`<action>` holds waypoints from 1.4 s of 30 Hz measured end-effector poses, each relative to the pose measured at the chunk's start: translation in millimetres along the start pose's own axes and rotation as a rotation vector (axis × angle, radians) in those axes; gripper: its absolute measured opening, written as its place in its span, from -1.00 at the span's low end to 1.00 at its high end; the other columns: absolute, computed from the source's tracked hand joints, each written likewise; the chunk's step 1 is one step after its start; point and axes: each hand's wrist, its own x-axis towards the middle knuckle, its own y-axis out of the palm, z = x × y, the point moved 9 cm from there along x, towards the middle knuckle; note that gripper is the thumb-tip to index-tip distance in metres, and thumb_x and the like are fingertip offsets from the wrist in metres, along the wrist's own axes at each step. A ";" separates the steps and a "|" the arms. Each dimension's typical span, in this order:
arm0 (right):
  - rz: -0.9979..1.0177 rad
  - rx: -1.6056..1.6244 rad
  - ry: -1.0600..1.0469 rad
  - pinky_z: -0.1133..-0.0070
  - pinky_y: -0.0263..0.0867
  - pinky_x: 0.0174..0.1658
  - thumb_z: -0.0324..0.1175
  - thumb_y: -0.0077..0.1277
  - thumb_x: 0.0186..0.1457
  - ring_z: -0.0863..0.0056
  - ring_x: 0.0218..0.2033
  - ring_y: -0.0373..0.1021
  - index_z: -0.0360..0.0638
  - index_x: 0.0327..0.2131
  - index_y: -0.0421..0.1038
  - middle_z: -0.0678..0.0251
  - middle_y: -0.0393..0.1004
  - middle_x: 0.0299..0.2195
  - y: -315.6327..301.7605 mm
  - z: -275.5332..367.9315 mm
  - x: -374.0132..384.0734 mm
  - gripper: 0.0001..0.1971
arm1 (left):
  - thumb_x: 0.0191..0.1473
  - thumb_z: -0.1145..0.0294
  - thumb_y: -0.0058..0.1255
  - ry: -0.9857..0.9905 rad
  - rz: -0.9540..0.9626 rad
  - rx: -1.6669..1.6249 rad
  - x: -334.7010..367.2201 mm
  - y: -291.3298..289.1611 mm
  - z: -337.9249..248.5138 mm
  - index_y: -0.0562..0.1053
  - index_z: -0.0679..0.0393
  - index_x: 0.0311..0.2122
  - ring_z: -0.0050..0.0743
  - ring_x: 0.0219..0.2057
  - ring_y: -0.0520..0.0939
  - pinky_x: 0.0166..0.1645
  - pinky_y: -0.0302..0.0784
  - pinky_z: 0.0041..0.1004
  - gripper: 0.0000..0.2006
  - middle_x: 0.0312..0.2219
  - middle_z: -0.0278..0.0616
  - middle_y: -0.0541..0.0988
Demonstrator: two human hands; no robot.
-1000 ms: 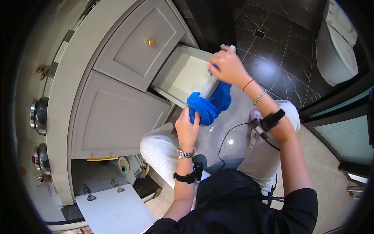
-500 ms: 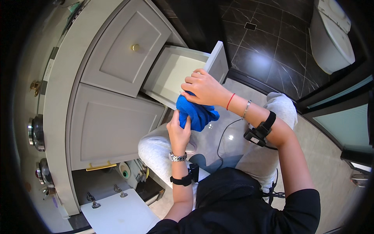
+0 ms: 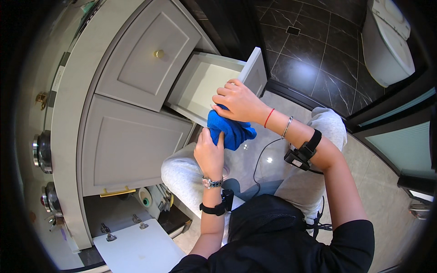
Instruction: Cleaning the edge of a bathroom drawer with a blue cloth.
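Note:
A bright blue cloth [image 3: 231,131] is bunched between both hands, just at the near edge of an open pale grey drawer [image 3: 207,82]. My right hand [image 3: 239,102] rests on top of the cloth with fingers curled over it. My left hand [image 3: 209,152] grips the cloth from below, a watch on that wrist. The drawer's inside looks bare and pale. Its front panel [image 3: 253,72] stands at the far end.
Pale grey cabinet fronts with a brass knob [image 3: 159,53] fill the left. An open lower cabinet door [image 3: 136,248] shows paper rolls [image 3: 145,198] inside. Dark tiled floor, a floor drain [image 3: 293,30] and a white toilet [image 3: 387,41] lie at the upper right. My knees are under the hands.
My right hand has come down from the drawer's front panel onto the blue cloth. Both hands and the cloth have shifted toward the drawer's near edge.

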 end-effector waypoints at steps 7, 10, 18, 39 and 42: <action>0.043 -0.004 0.024 0.36 0.19 -0.05 -0.11 -0.07 0.11 0.35 -0.37 0.40 -0.09 -0.46 0.43 0.31 0.43 -0.50 -6.6 0.6 0.1 -0.73 | 0.02 0.30 0.10 0.092 0.090 -0.001 2.9 6.4 5.9 0.33 0.26 -0.34 0.19 -0.44 0.54 -0.38 0.43 -0.11 -0.74 -0.50 0.10 0.52; 0.109 -0.049 0.010 0.29 0.14 0.10 -0.12 -0.04 0.11 0.36 -0.32 0.41 -0.08 -0.39 0.43 0.32 0.42 -0.48 -13.0 -1.3 1.4 -0.75 | 0.01 0.37 0.09 0.102 0.164 -0.103 2.2 7.9 7.8 0.36 0.28 -0.31 0.19 -0.45 0.54 -0.39 0.42 -0.17 -0.78 -0.54 0.13 0.51; -0.006 -0.329 0.368 0.21 0.13 0.14 -0.11 -0.02 0.10 0.28 -0.16 0.42 -0.12 -0.30 0.40 0.23 0.48 -0.33 -52.4 -138.8 13.3 -0.72 | 0.03 0.50 0.06 -0.016 0.103 -0.541 -1.4 12.5 12.4 0.40 0.32 -0.18 -0.32 -0.58 0.54 -0.41 0.42 -0.41 -0.77 -0.56 0.01 0.53; 0.144 -0.091 -0.064 0.38 0.31 -0.20 -0.21 -0.08 0.11 0.29 -0.43 0.40 -0.18 -0.64 0.43 0.29 0.43 -0.57 4.7 -22.9 15.2 -0.66 | -0.01 0.54 0.11 -0.038 0.019 -0.633 -3.7 17.3 20.6 0.40 0.35 -0.27 -0.57 -0.60 0.46 -0.45 0.38 -0.48 -0.81 -0.61 -0.05 0.51; 0.107 -0.231 0.091 0.29 0.11 0.17 -0.19 -0.12 0.13 0.32 -0.29 0.44 -0.19 -0.54 0.52 0.24 0.51 -0.48 -16.7 -73.0 22.4 -0.66 | 0.00 0.53 0.11 -0.058 0.029 -0.618 -3.8 16.8 26.9 0.40 0.35 -0.24 -0.52 -0.57 0.51 -0.41 0.41 -0.49 -0.79 -0.56 -0.01 0.54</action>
